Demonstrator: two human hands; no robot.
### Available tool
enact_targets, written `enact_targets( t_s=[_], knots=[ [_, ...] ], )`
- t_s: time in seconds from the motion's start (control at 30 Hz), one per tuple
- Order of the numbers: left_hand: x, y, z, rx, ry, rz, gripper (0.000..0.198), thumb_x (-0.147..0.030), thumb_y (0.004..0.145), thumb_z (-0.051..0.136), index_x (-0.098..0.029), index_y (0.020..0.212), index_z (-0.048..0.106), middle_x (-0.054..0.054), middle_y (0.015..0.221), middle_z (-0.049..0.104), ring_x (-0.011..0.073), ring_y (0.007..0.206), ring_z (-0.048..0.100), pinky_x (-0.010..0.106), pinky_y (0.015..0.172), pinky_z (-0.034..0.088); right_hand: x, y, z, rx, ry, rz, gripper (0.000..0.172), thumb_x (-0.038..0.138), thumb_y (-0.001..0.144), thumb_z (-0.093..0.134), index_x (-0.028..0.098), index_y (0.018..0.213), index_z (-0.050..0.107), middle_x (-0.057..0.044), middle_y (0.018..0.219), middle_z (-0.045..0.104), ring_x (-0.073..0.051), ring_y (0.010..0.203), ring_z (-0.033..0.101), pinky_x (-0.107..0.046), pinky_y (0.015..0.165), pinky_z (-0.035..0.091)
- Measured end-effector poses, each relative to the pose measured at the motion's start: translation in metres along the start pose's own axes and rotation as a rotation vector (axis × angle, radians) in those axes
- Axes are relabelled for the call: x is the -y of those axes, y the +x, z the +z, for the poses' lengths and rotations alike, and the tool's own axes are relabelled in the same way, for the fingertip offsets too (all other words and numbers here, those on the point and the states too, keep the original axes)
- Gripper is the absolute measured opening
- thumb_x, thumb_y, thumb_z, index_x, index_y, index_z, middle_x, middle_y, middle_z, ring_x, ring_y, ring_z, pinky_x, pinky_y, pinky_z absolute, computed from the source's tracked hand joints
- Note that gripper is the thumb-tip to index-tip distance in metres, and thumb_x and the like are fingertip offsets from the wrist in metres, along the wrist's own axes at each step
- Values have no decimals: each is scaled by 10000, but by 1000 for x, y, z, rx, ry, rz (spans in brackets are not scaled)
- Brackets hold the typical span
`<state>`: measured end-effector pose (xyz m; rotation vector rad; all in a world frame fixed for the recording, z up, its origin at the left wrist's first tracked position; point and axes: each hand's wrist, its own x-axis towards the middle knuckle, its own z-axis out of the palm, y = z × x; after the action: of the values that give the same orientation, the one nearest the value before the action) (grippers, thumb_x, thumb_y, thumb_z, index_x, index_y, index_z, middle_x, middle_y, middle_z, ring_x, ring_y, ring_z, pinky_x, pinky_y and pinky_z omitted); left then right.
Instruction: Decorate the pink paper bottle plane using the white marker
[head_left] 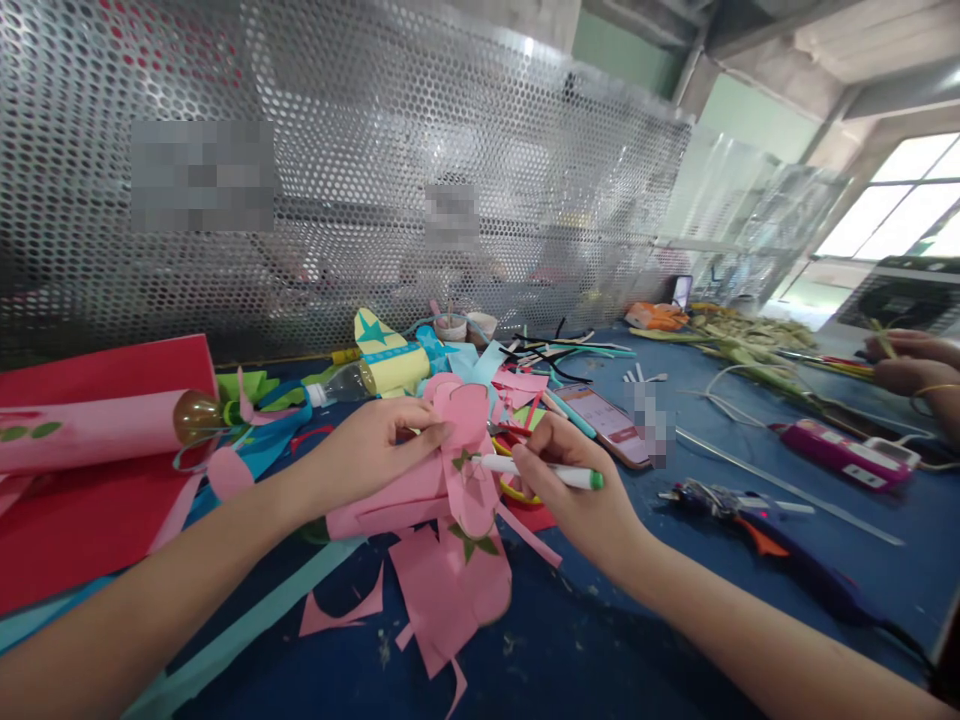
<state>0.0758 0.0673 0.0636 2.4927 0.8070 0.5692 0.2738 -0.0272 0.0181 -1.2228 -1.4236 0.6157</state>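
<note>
My left hand (371, 443) pinches a pink paper craft piece (457, 455) with small green star marks, holding it up over the blue table (600, 640). My right hand (574, 480) is closed round a white marker with a green cap (540, 468), whose tip rests on the pink paper. More pink paper cutouts (442, 590) lie under the craft piece. A pink roll (390, 505) runs beneath my left hand.
A red sheet (82, 500) and a pink tube with a bottle (97, 425) lie at left. A phone (604, 420), a yellow paper plane (386, 360), a glue gun (750, 525) and a pink case (844, 450) lie around. Another person's hands (911, 365) work at far right. A perforated metal screen (375, 150) stands behind.
</note>
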Motion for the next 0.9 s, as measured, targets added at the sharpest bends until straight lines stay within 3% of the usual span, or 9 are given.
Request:
enact_targets(
  t_s=[0.5, 0.9],
  knots=[
    [2, 0, 0, -6, -3, -10, 394, -436, 911, 426, -183, 645, 566, 0, 664, 566, 168, 681, 531, 297, 665, 413, -2, 0, 0, -1, -24, -26, 271, 326, 861, 540, 241, 663, 376, 61, 545, 420, -113, 496, 402, -255, 488, 329],
    [0, 0, -1, 5, 12, -13, 403, -429, 922, 415, -185, 630, 547, -2, 660, 557, 169, 675, 527, 303, 657, 406, -1, 1, -2, 1, -15, -13, 260, 319, 871, 542, 235, 664, 410, 51, 534, 488, -111, 482, 422, -255, 491, 337]
  ],
)
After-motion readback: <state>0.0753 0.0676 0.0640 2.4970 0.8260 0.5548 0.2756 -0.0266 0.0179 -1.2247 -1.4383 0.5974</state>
